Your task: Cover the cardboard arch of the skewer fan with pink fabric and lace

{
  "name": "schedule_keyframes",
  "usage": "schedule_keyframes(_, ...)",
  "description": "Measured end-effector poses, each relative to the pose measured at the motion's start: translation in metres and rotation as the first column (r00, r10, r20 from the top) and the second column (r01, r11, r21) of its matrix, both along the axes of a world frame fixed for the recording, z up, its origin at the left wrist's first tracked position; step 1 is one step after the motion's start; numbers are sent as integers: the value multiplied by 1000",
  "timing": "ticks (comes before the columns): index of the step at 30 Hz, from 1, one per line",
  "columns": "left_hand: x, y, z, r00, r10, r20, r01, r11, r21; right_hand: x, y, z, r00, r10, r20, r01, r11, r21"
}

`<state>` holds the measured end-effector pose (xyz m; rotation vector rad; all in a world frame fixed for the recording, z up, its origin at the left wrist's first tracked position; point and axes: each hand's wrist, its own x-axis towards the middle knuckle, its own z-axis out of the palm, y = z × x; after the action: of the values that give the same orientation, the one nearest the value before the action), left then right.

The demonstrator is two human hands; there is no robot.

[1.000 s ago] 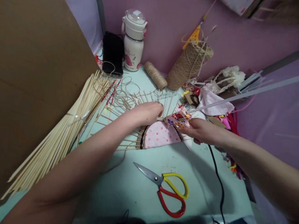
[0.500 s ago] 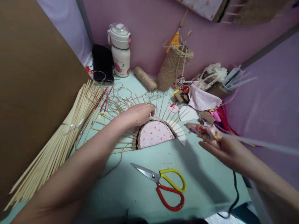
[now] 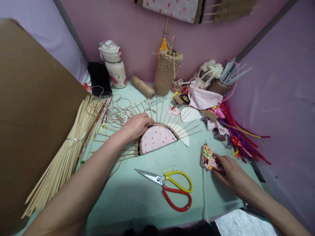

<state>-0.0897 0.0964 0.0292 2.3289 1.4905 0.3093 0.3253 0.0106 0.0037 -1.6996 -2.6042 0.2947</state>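
Note:
A half-round woven piece point(image 3: 158, 139) lies on the table, with pink flowered cloth in its middle, a jute and black rim, and thin sticks fanning outward. My left hand point(image 3: 137, 126) rests at its upper left rim, fingers curled and closed on the edge; the fingertips are partly hidden. My right hand point(image 3: 228, 168) grips a flower-patterned glue gun point(image 3: 208, 155) low over the table at the right. A long pale glue stick point(image 3: 204, 193) sticks out of its back toward the front edge. Scissors point(image 3: 159, 180) with yellow and red handles lie in front of the woven piece.
A bundle of thin sticks point(image 3: 66, 147) lies at the left beside a cardboard panel point(image 3: 31, 114). Behind stand a white bottle point(image 3: 115, 70) and a jute twine spool point(image 3: 167, 70). Cloth scraps point(image 3: 204, 98), colourful pipe cleaners point(image 3: 242, 141) and a cup of glue sticks point(image 3: 219, 87) crowd the right.
My right hand has brought the glue gun lower and nearer, turning it so its stick points toward the front edge. My left hand stays at the rim. The view has shifted.

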Motion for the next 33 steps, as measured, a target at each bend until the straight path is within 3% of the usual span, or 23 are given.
schedule_keyframes(2, -2, -4, -3, 1000, 12, 15, -12, 1000, 16, 4, 2, 7, 998, 25, 64, -24, 1000, -10)
schedule_keyframes(5, -2, -10, -8, 999, 36, -3, -35, 998, 56, -9, 10, 30, 994, 39, 107, -49, 995, 91)
schedule_keyframes(6, -2, -12, -9, 999, 46, -16, -45, 996, 73, -20, 14, 40, 996, 36, 85, -47, 990, 132)
schedule_keyframes(10, -1, -18, -15, 994, 80, -69, -71, 991, 116, -88, 36, 65, 958, 281, -65, -280, 960, 22)
schedule_keyframes(13, 0, -23, -19, 992, 97, -84, -88, 990, 113, -132, 55, 59, 929, 358, -95, -364, 930, -50)
schedule_keyframes(16, 0, -26, -21, 991, 101, -91, -89, 988, 128, -153, 71, 44, 928, 353, -116, -362, 930, -67)
schedule_keyframes(24, 2, -39, -23, 992, 104, -74, -93, 986, 135, -159, 85, 28, 917, 374, -138, -387, 919, -75)
schedule_keyframes(33, 13, -47, -18, 965, 263, 9, -263, 964, 22, -163, 91, 28, 912, 379, -155, -394, 915, -83)
